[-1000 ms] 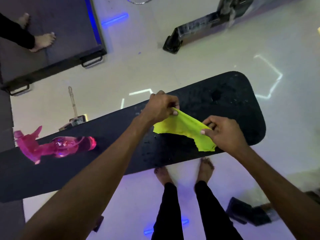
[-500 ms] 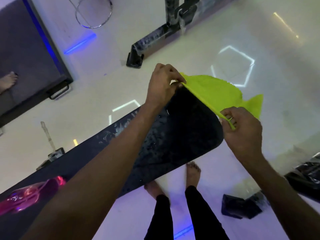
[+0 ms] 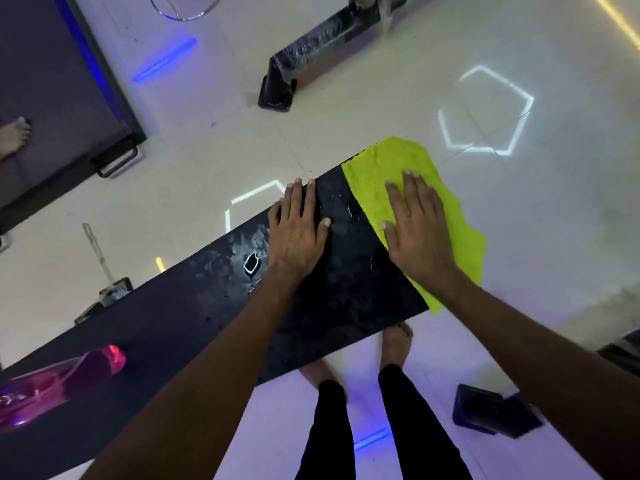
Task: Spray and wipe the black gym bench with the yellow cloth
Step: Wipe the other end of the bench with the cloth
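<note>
The black gym bench [image 3: 194, 306] runs from lower left to upper right, its surface wet with droplets and streaks. The yellow cloth [image 3: 377, 174] lies spread over the bench's right end, hanging past its edges. My right hand [image 3: 417, 225] presses flat on the cloth, fingers apart. My left hand [image 3: 296, 230] rests flat on the bare bench just left of the cloth, fingers together, holding nothing. A pink spray bottle [image 3: 59, 382] lies on its side on the bench at the far left.
My bare feet [image 3: 396, 344] stand on the pale tiled floor under the bench's near edge. A black machine base [image 3: 298, 71] sits beyond the bench. A dark platform [image 3: 59, 98] with another person's foot [image 3: 14, 135] is at upper left. A black block [image 3: 491, 412] lies at lower right.
Both hands held the cloth stretched in the air before. Now the cloth lies flat on the bench's right end under my right palm, and my left hand has let go onto the bench.
</note>
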Motion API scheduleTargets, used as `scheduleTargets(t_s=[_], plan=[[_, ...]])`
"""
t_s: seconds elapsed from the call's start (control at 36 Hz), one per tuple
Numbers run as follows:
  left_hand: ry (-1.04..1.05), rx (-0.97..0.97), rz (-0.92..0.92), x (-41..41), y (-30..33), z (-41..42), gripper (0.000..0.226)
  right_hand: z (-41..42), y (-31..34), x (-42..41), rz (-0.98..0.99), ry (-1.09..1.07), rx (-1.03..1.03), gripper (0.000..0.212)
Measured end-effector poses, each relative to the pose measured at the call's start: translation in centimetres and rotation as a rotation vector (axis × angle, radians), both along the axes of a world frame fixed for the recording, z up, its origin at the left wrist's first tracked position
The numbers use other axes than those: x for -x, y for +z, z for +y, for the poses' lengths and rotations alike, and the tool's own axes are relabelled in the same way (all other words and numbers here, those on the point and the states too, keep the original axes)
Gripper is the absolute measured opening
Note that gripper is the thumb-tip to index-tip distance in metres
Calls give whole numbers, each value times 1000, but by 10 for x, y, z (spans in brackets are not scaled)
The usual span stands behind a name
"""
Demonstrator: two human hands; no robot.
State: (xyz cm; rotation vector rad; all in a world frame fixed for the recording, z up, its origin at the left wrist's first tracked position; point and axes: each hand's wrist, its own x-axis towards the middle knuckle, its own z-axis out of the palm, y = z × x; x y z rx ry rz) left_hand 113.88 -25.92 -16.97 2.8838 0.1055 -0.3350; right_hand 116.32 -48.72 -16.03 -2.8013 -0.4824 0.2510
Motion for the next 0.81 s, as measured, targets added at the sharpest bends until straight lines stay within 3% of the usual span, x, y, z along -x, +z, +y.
scheduleTargets(t_s=[0.11, 0.42, 0.58, 0.69, 0.81], plan=[[21, -47, -69, 4, -15, -3, 69, 9, -23, -29, 13, 124, 117, 76], [-16, -95, -101, 6, -24, 3, 69, 17, -27, 14, -27, 72, 190, 82], [2, -105, -158, 7, -33, 3, 69, 32, -34, -61, -90, 287, 164, 76], [-2, -95, -158, 7, -35, 4, 68, 36, -34, -76, -106, 189, 138, 69], [0, -98, -143, 7, -33, 4, 69, 28, -32, -35, -98, -74, 113, 69]])
